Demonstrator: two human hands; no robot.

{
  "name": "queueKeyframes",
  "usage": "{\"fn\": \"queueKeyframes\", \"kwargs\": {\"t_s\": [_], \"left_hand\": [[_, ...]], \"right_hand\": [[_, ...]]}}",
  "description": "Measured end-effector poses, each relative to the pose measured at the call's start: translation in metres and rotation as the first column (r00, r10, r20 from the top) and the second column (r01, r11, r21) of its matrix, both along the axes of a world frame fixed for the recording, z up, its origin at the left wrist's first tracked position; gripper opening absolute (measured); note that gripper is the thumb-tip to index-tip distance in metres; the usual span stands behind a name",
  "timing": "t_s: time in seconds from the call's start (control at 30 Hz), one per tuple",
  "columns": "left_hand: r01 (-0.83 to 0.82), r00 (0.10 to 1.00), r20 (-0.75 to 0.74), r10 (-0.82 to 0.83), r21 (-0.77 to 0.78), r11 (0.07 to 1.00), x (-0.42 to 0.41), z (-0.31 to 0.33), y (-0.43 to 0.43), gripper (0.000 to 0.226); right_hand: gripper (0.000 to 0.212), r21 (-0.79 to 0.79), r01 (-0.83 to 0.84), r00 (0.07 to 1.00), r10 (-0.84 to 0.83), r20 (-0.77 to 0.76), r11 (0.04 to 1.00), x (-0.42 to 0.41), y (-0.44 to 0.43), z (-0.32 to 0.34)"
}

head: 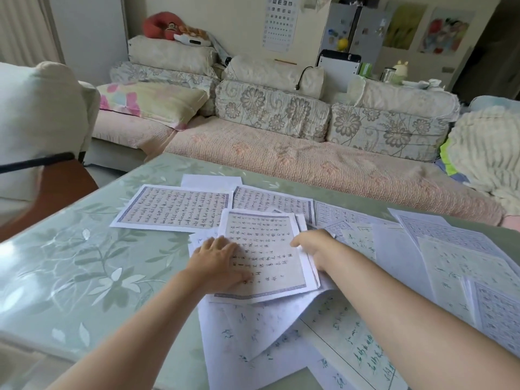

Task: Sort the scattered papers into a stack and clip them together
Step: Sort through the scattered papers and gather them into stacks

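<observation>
Several printed calligraphy sheets lie scattered over the green table (70, 263). In the middle is a small pile of sheets (270, 257) with a bordered page on top. My left hand (216, 263) lies flat on the pile's left side, fingers spread over the page. My right hand (312, 246) grips the pile's right edge, thumb on top and fingers curled under the sheets. A separate bordered sheet (174, 208) lies further back on the left. More sheets (464, 263) overlap at the right, and larger ones (281, 333) lie below the pile. No clip is visible.
A flowered sofa (295, 153) runs along the far side of the table. A white cushioned chair (36, 114) stands at the left. The table's left half shows its leaf-patterned cover under glass.
</observation>
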State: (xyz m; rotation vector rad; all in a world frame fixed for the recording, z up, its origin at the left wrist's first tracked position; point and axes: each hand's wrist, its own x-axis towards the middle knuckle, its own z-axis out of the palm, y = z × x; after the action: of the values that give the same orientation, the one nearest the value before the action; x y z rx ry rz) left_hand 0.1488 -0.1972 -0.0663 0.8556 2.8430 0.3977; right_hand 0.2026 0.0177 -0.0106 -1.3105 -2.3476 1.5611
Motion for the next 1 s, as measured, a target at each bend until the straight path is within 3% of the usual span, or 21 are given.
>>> {"fn": "queueKeyframes", "kwargs": {"t_s": [0.2,0.33,0.43,0.5,0.57,0.63,0.67,0.77,0.93,1.0], "left_hand": [[0.003,1.000,0.026,-0.004,0.047,0.999,-0.001,0.001,-0.005,0.082],[-0.136,0.991,0.011,0.136,0.192,0.972,-0.006,0.007,-0.011,0.080],[-0.287,0.946,-0.025,0.323,0.399,0.871,-0.008,0.019,-0.013,0.081],[-0.429,0.900,0.192,0.392,0.551,0.716,-0.006,0.032,-0.012,0.080],[-0.560,0.821,0.516,0.246,0.639,0.527,-0.004,0.040,-0.007,0.052],[-0.622,0.749,0.657,0.086,0.651,0.435,-0.001,0.045,-0.001,0.015],[-0.631,0.728,0.685,0.038,0.647,0.428,0.001,0.049,0.001,0.011],[-0.664,0.681,0.732,-0.019,0.628,0.406,0.006,0.056,0.011,0.015],[-0.694,0.608,0.778,-0.155,0.616,0.371,0.010,0.056,0.029,0.026],[-0.655,0.628,0.757,-0.182,0.640,0.402,0.011,0.055,0.036,0.025]], "right_hand": [[0.057,0.185,-0.039,0.997,0.026,0.070,0.982,-0.005,0.001,-0.007],[0.046,0.148,-0.035,0.997,0.045,-0.063,0.988,0.004,0.012,-0.012],[0.028,0.043,-0.002,0.975,0.012,-0.221,0.999,0.020,0.026,-0.006],[0.025,-0.066,-0.008,0.950,-0.014,-0.312,0.998,0.033,0.035,-0.002],[0.027,-0.141,-0.056,0.935,0.002,-0.354,0.988,0.044,0.042,0.000],[0.026,-0.125,-0.125,0.940,0.078,-0.333,0.984,0.054,0.048,-0.001],[0.024,-0.085,-0.164,0.945,0.132,-0.298,0.983,0.058,0.051,-0.002],[0.021,-0.022,-0.240,0.951,0.231,-0.203,0.970,0.072,0.058,-0.002],[0.033,-0.077,-0.281,0.930,0.251,-0.268,0.957,0.080,0.065,-0.006],[0.032,-0.111,-0.278,0.936,0.243,-0.256,0.954,0.077,0.066,-0.009]]}}
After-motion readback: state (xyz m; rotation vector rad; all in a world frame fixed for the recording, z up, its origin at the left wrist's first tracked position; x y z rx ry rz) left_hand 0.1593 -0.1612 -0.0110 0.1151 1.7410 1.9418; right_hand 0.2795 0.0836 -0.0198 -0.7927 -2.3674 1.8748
